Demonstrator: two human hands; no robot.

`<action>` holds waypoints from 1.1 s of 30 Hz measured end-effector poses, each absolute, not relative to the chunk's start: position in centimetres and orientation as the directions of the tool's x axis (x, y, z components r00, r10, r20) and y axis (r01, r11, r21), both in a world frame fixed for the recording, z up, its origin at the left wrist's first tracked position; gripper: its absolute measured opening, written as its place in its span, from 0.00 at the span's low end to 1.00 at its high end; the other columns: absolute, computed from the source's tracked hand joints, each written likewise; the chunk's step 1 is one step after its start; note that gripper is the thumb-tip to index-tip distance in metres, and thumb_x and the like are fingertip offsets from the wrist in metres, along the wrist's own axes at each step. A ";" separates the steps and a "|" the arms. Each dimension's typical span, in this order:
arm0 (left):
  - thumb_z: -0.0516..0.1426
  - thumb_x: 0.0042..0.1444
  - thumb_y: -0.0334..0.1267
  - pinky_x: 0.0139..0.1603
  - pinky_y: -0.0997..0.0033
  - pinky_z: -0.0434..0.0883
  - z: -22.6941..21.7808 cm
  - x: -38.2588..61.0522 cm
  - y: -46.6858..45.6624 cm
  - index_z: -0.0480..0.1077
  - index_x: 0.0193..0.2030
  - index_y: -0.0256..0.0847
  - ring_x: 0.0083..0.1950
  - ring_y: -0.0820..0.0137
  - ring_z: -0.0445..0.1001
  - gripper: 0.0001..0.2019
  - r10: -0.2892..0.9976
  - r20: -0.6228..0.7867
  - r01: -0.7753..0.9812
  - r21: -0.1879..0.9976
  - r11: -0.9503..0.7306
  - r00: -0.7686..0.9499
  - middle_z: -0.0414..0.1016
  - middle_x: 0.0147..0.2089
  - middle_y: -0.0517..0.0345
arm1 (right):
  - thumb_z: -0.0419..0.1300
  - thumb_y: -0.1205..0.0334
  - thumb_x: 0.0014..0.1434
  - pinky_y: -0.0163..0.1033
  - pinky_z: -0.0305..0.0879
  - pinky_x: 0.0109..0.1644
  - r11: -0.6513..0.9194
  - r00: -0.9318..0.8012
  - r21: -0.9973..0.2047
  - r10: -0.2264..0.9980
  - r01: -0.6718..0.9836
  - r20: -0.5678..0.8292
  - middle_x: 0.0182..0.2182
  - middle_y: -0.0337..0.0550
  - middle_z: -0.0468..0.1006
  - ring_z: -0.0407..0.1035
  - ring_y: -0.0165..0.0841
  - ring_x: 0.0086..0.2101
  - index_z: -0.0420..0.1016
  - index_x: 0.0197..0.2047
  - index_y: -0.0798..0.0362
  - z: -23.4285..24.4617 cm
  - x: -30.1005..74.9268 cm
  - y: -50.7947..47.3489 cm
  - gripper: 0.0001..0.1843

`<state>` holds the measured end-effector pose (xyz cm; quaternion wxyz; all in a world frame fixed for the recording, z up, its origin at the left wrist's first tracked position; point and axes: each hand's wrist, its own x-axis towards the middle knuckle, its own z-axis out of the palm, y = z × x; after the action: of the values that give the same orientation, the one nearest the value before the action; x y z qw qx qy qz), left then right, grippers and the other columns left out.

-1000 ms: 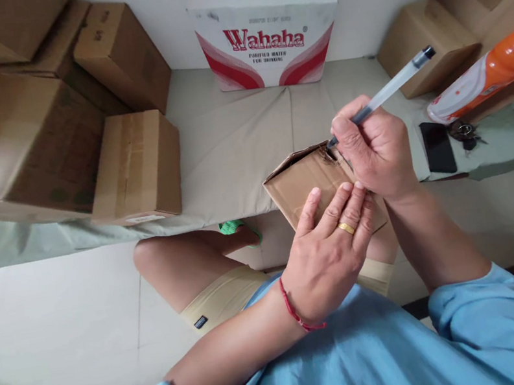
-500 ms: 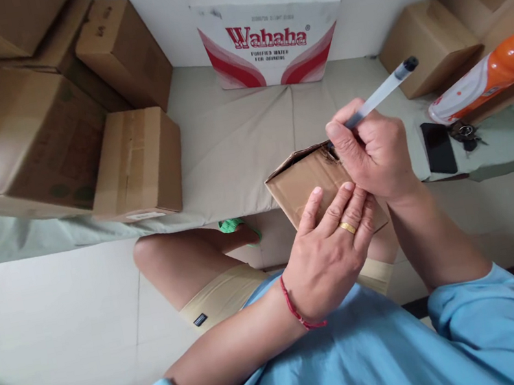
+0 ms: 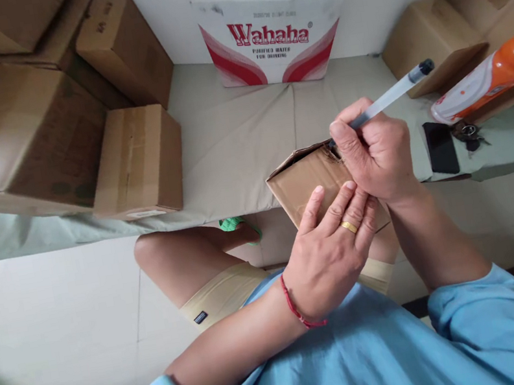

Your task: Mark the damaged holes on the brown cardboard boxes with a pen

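A small brown cardboard box (image 3: 299, 183) leans tilted at the front edge of the cloth-covered surface, above my lap. My left hand (image 3: 328, 249) lies flat on its upper face, fingers stretched out. In my right hand (image 3: 375, 149) a pen (image 3: 395, 94) with a clear barrel and a black end is gripped, slanting up to the right. Its tip is at a torn, dark spot on the box's far edge, mostly hidden by my thumb. The two hands touch at the fingertips of the left.
Several cardboard boxes (image 3: 136, 160) stand on the left. A white and red Wahaha carton (image 3: 273, 38) is at the back. To the right lie an orange bottle (image 3: 494, 77), a black phone (image 3: 441, 148) and keys (image 3: 468, 131). The cloth-covered surface (image 3: 227, 132) ends above my knees.
The pen's black end has swung slightly to the right and down, so the pen leans flatter. My left hand and the box stay nearly where they were.
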<state>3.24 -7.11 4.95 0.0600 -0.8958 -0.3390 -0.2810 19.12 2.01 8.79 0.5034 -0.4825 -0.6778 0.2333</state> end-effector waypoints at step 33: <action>0.54 0.78 0.33 0.89 0.49 0.53 4.8 3.5 -6.8 0.75 0.70 0.38 0.76 0.62 0.75 0.19 0.569 0.588 0.643 0.107 -0.759 0.574 0.80 0.72 0.56 | 0.57 0.43 0.80 0.38 0.64 0.29 0.539 -0.086 -0.614 0.788 0.576 0.610 0.24 0.34 0.71 0.64 0.28 0.23 0.75 0.38 0.46 7.8 19.7 1.6 0.22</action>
<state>3.47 -6.81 4.84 0.0594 -0.8852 -0.3424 -0.3093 19.73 1.62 7.80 0.4880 -0.4677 -0.7290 0.1084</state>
